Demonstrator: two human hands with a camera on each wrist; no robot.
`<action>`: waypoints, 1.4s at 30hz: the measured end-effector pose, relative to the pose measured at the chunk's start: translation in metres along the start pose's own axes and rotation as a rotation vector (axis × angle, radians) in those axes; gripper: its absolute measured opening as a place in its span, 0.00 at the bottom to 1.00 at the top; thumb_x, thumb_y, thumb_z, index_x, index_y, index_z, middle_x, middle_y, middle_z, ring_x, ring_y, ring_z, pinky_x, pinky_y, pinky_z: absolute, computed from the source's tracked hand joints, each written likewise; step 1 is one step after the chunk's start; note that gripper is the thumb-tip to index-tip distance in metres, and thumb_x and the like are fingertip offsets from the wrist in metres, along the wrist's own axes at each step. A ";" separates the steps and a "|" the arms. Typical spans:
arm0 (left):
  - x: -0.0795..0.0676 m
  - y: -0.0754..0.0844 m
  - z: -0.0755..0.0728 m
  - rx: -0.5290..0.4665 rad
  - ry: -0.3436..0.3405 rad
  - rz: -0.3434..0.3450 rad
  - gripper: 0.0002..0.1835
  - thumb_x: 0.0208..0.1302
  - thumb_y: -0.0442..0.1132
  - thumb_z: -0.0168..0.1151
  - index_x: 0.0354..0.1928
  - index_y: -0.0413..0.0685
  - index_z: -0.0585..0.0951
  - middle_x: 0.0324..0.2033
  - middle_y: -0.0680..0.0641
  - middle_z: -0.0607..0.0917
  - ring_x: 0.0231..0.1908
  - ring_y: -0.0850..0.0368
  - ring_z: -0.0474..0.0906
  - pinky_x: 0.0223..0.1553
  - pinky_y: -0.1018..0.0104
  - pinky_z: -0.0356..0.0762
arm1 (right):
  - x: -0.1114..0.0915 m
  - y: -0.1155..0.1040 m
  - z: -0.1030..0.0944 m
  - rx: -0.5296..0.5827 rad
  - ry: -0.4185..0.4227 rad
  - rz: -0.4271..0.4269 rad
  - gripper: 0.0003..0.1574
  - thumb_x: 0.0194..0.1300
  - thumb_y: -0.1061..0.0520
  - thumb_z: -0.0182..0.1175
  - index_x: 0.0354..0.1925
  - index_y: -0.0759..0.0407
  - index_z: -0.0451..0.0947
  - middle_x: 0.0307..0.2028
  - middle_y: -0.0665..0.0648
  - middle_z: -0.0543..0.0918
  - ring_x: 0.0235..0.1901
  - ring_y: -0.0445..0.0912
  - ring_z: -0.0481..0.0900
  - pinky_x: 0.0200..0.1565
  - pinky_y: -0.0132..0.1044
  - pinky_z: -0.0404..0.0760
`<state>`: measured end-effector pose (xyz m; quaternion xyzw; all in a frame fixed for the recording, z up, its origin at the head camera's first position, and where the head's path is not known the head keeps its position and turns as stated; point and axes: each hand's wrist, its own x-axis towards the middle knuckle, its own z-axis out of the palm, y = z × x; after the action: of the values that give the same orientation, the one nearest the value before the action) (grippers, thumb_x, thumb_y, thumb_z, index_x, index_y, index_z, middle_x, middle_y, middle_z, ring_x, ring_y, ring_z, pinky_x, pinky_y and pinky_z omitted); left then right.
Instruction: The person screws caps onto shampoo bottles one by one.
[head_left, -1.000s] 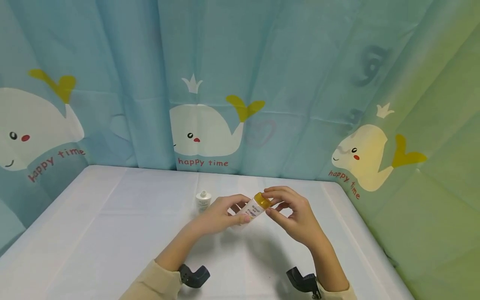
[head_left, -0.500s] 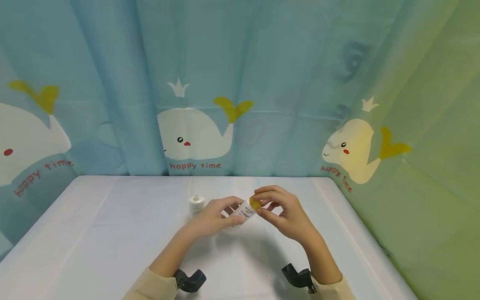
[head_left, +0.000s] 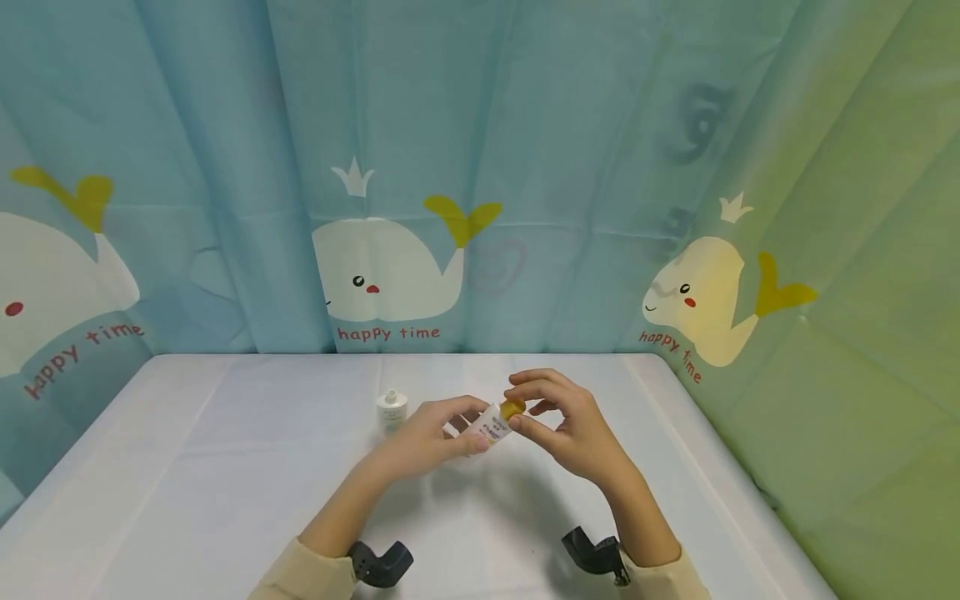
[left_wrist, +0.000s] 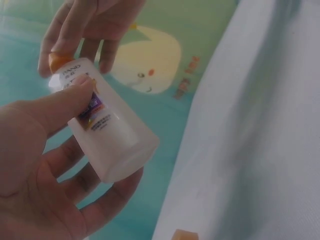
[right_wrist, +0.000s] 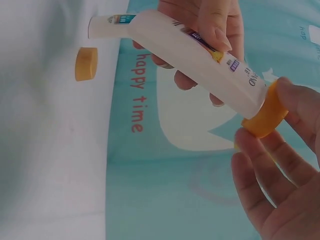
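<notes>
Whale-print curtains (head_left: 570,125) back the white tabletop (head_left: 225,492); above it, the left grip (head_left: 431,437) curls round a tilted bottle (head_left: 491,425) while the right grip (head_left: 576,429) pinches its orange cap (head_left: 513,409) (another bottle (head_left: 392,412), capless, stands beyond the left grip).

"First item, curtain (head_left: 570,125): wording?"

"'happy time', red, lower case, three impressions: left lettering (head_left: 84,358), slanting upward to the right; far middle lettering (head_left: 388,333), level; right lettering (head_left: 670,356), slanting downward to the right."

"Second item, tilted bottle (right_wrist: 197,59)?"

"Capitals by the neck: 'PAN' legible, remaining letters unclear. Label (left_wrist: 95,110) with purple band: further print, too small to read."

"Third item, upright bottle (head_left: 392,412), to the left of the second?"

"Small dark print on the front, illegible."

"Further marks?"

"Dark marks (head_left: 701,125), right part of curtain: blurred, unreadable."
</notes>
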<state>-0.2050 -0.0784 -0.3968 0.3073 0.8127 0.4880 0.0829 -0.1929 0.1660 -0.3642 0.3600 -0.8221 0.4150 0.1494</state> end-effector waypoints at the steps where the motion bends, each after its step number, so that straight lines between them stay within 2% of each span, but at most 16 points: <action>1: 0.000 0.000 0.000 0.000 0.001 0.001 0.19 0.67 0.50 0.65 0.58 0.58 0.79 0.42 0.57 0.85 0.45 0.57 0.79 0.42 0.61 0.80 | 0.000 0.000 0.000 0.008 -0.002 -0.003 0.15 0.64 0.57 0.68 0.50 0.49 0.82 0.55 0.50 0.81 0.50 0.43 0.82 0.44 0.38 0.85; 8: -0.001 -0.001 -0.001 -0.001 0.026 -0.007 0.19 0.67 0.50 0.66 0.58 0.58 0.79 0.43 0.55 0.85 0.45 0.56 0.79 0.43 0.61 0.80 | -0.001 0.000 0.001 0.016 -0.003 -0.008 0.19 0.64 0.58 0.69 0.53 0.52 0.80 0.55 0.51 0.81 0.46 0.44 0.83 0.40 0.35 0.85; 20: 0.000 -0.002 -0.001 -0.015 0.018 -0.004 0.20 0.67 0.50 0.65 0.58 0.57 0.79 0.44 0.54 0.85 0.46 0.55 0.79 0.42 0.61 0.80 | -0.004 -0.001 0.000 0.026 -0.002 -0.004 0.20 0.63 0.60 0.69 0.54 0.53 0.81 0.55 0.53 0.81 0.39 0.43 0.85 0.38 0.36 0.85; 31: -0.001 -0.002 -0.002 -0.016 0.004 -0.001 0.20 0.68 0.49 0.65 0.59 0.56 0.79 0.44 0.54 0.85 0.45 0.56 0.79 0.41 0.61 0.80 | -0.002 -0.001 -0.001 0.026 0.002 -0.031 0.23 0.60 0.68 0.68 0.53 0.54 0.81 0.55 0.54 0.81 0.38 0.43 0.84 0.39 0.35 0.85; 36: 0.000 -0.004 -0.003 -0.008 -0.023 0.012 0.21 0.69 0.49 0.63 0.61 0.54 0.78 0.43 0.54 0.85 0.44 0.56 0.79 0.40 0.63 0.80 | 0.000 0.002 -0.002 0.031 0.002 -0.058 0.23 0.60 0.67 0.69 0.54 0.56 0.82 0.55 0.57 0.81 0.45 0.47 0.83 0.41 0.37 0.86; 42: 0.000 -0.003 -0.004 -0.015 -0.072 0.045 0.24 0.72 0.50 0.59 0.66 0.52 0.75 0.42 0.55 0.85 0.42 0.60 0.79 0.38 0.65 0.79 | -0.001 0.004 -0.005 0.078 -0.040 -0.036 0.25 0.61 0.65 0.69 0.57 0.56 0.80 0.61 0.55 0.79 0.58 0.46 0.79 0.50 0.42 0.84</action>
<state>-0.2076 -0.0820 -0.3973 0.3420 0.7986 0.4843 0.1033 -0.1957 0.1720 -0.3642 0.3886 -0.8015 0.4366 0.1266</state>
